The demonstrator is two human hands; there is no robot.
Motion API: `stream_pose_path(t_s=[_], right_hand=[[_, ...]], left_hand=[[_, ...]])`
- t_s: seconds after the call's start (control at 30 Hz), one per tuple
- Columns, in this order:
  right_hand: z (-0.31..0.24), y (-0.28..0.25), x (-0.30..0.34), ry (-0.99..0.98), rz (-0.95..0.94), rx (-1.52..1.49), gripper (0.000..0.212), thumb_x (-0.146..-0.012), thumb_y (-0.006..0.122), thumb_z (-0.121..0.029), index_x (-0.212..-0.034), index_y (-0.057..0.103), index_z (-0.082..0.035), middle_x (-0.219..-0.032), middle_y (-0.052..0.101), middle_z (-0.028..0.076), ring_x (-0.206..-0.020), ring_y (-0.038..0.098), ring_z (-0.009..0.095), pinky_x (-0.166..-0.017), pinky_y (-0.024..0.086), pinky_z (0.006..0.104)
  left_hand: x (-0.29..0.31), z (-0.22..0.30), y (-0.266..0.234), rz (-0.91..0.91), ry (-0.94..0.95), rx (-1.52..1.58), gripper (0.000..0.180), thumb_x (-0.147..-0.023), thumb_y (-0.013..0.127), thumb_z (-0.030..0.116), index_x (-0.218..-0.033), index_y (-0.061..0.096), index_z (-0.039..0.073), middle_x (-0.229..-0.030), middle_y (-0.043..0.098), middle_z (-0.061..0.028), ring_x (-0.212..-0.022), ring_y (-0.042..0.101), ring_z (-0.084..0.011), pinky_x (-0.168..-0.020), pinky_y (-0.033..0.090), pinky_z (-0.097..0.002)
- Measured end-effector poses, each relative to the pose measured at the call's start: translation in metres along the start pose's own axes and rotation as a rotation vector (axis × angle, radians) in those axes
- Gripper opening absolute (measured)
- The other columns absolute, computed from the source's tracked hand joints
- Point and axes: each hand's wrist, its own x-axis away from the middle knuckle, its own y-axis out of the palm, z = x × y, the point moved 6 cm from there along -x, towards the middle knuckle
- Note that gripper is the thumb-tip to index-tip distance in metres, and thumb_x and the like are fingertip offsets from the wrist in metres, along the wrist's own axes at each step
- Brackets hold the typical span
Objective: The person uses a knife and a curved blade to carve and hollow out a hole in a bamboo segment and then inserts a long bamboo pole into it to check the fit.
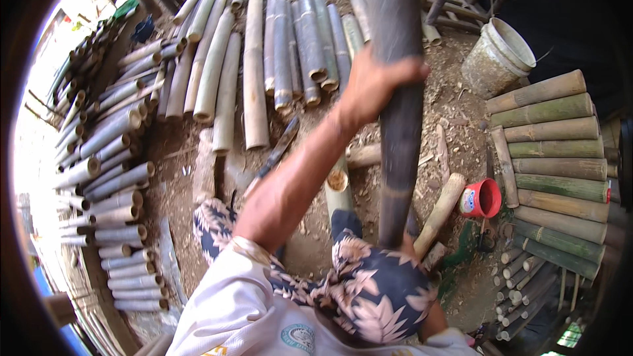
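Observation:
A thick, dark bamboo pole [400,138] stands almost upright in front of me, from above the top edge down to my right knee. My left hand [377,86] is closed round its upper part, with the thumb across the near side. At the pole's lower end, a bit of my right hand [407,248] shows beside it. Its fingers are hidden by the pole and my patterned trouser leg [382,290]. A shorter cut bamboo piece [337,184] lies between my legs, its open end up. Left of it, a long dark tool [282,145] lies partly behind my left forearm.
Long bamboo poles [254,79] lie ahead, with stacked cut lengths [109,158] at left. To the right are a dirty white bucket [484,66], a red tub [486,198], a pale log [440,214] and a row of bamboo pieces [560,168]. Wood chips cover the ground.

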Motion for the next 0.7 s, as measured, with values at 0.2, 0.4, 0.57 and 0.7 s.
stream_pose_path(t_s=[0.2,0.4,0.57,0.7], right_hand=[[-0.136,0.028,-0.121,-0.323,-0.221,0.223,0.067,-0.066,0.085,-0.026,-0.127,0.062,-0.008,-0.122,0.067,0.013,-0.115,0.063,0.026,-0.102,0.046,0.0361],[-0.161,0.065,-0.144,-0.424,-0.148,0.216,0.066,-0.065,0.088,-0.019,-0.125,0.062,-0.007,-0.121,0.067,0.011,-0.113,0.062,0.023,-0.103,0.048,0.0370],[-0.138,0.068,-0.171,-0.452,-0.012,0.111,0.065,-0.065,0.087,-0.015,-0.124,0.061,-0.004,-0.117,0.068,0.010,-0.108,0.063,0.022,-0.099,0.050,0.0380],[-0.187,0.017,-0.124,-0.471,0.054,0.166,0.063,-0.068,0.083,-0.020,-0.124,0.059,-0.003,-0.115,0.067,0.011,-0.105,0.064,0.023,-0.095,0.051,0.0385]], left_hand=[[0.037,0.163,0.019,-0.156,0.248,-0.268,0.042,-0.073,0.074,0.022,-0.105,0.063,-0.003,-0.084,0.067,-0.0083,-0.076,0.064,-0.0158,-0.071,0.052,-0.0306],[0.073,0.160,0.022,-0.012,0.509,-0.380,0.060,-0.055,0.079,0.028,-0.097,0.061,-0.011,-0.083,0.068,-0.0221,-0.078,0.068,-0.0291,-0.076,0.055,-0.0354],[0.089,0.138,0.030,-0.104,0.496,-0.345,0.062,-0.049,0.080,0.028,-0.096,0.061,-0.009,-0.081,0.068,-0.0256,-0.080,0.070,-0.0381,-0.075,0.056,-0.0400],[0.101,0.128,0.029,-0.150,0.457,-0.407,0.060,-0.052,0.081,0.021,-0.102,0.060,-0.003,-0.086,0.070,-0.0181,-0.080,0.071,-0.0235,-0.074,0.056,-0.0335]])
